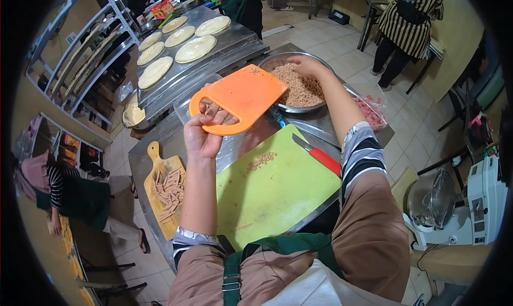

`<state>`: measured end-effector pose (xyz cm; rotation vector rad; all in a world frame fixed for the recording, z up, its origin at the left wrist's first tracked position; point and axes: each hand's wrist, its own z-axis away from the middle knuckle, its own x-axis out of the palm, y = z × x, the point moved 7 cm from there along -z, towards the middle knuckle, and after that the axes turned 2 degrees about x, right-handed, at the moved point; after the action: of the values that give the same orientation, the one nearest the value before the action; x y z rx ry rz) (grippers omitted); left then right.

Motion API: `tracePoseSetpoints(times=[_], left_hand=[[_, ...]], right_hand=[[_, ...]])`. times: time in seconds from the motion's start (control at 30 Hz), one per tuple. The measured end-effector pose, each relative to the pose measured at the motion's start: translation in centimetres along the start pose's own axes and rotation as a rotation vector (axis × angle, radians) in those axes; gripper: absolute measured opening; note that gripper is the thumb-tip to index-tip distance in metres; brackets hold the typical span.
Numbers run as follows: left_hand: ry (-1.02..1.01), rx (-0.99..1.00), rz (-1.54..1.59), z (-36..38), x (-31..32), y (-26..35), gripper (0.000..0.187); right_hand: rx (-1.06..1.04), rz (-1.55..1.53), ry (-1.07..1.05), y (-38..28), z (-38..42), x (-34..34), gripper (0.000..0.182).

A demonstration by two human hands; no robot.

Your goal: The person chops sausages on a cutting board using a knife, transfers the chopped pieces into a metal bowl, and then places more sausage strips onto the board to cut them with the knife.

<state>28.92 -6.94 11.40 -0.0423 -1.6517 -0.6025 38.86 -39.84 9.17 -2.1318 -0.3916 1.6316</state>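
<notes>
Orange cutting board (243, 95) is in your left hand (206, 130), raised above the table (140, 172). Long axis slants away and to your right: slotted handle near you, plain end at the metal bowl's (288, 108) near-left rim. Bits cling near the far corner.

Left fingers are curled through the slot, closed on the handle. Right hand (307, 67) is over the brown crumbles (302, 89) in the bowl, palm down, fingers loosely bent — tips partly hidden, can't tell if they hold any.

Below: green cutting mat (272, 194) with scattered crumbs. Red-handled knife (325, 162) lies on its right side — blade points away and left. Left of the mat, wooden board (155, 183) holds thin strips (170, 191), handle pointing away. Flat dough rounds (196, 49) sit on the far table (224, 52).

Red packet (162, 9) and shelf packets (69, 146): print too small to read.
</notes>
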Motion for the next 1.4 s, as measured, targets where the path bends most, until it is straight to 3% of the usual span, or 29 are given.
tracePoseSetpoints(times=[0.07,0.13,0.2,0.27,0.33,0.43,0.57,0.7,0.73,0.8,0.87,0.93,1.07,1.13,1.17,1.2,1.27,1.33,1.4], left_hand=[[0.077,-0.013,-0.027,0.0,-1.2,0.0,0.03],[0.079,-0.018,-0.054,0.4,-0.2,-0.7,0.028],[0.078,-0.026,-0.082,0.4,0.2,-1.5,0.026],[0.058,-0.04,-0.067,-0.2,0.2,-2.2,0.027],[0.045,-0.058,-0.073,-0.7,0.1,-2.9,0.027],[0.024,-0.074,-0.09,-0.7,0.0,-3.5,0.027],[0.074,-0.057,-0.122,0.3,0.7,-3.6,0.026],[0.079,-0.071,-0.111,0.6,0.5,-3.2,0.027],[0.063,-0.088,-0.091,0.6,0.6,-3.2,0.027],[0.046,-0.103,-0.068,0.5,0.7,-3.3,0.027],[0.074,-0.08,-0.087,0.2,0.5,-3.6,0.028],[0.067,-0.081,-0.099,-0.1,0.6,-3.7,0.027],[0.057,-0.074,-0.123,0.8,1.0,-2.8,0.028],[0.066,-0.057,-0.129,1.3,0.6,-1.3,0.028],[0.065,-0.043,-0.137,1.6,0.3,-0.4,0.029],[-0.06,-0.038,-0.143,2.1,1.0,0.5,0.031],[-0.058,-0.015,-0.127,3.2,1.5,1.9,0.032],[-0.054,0.009,-0.119,4.6,1.6,3.5,0.032],[-0.069,0.054,-0.12,6.4,2.1,5.0,0.031]], right_hand=[[-0.028,0.182,-0.125,-1.5,0.8,0.8,0.037],[-0.078,0.164,0.108,-3.2,1.0,-0.3,0.046],[-0.035,-0.344,-0.144,-5.7,2.2,1.3,0.046],[-0.509,-0.347,-0.111,-11.3,5.3,2.7,0.043],[-0.777,-0.337,-0.164,-15.4,8.6,4.3,0.042],[-0.628,-0.209,-0.234,-15.0,9.0,4.7,0.044],[-0.529,-0.133,-0.139,-8.4,4.4,6.5,0.052],[-0.144,0.222,-0.22,-1.6,3.2,4.6,0.043],[-0.149,0.219,-0.217,-2.0,3.3,4.3,0.043],[-0.17,0.094,0.048,-3.0,3.6,1.9,0.045],[-0.478,-0.148,-0.003,-8.5,5.8,1.8,0.045],[-0.663,-0.307,-0.245,-12.5,8.5,4.0,0.046],[-0.414,-0.145,-0.246,-9.1,7.2,5.3,0.048],[-0.265,-0.054,-0.121,-4.2,5.6,5.6,0.043],[-0.242,0.116,-0.114,-3.5,5.8,4.2,0.039],[-0.221,0.285,-0.11,-3.0,6.2,3.0,0.036],[-0.058,0.025,0.198,0.8,4.8,2.7,0.033],[-0.067,0.018,-0.091,-0.5,5.8,3.0,0.033],[-0.287,0.117,0.047,-2.6,7.1,2.4,0.038]])
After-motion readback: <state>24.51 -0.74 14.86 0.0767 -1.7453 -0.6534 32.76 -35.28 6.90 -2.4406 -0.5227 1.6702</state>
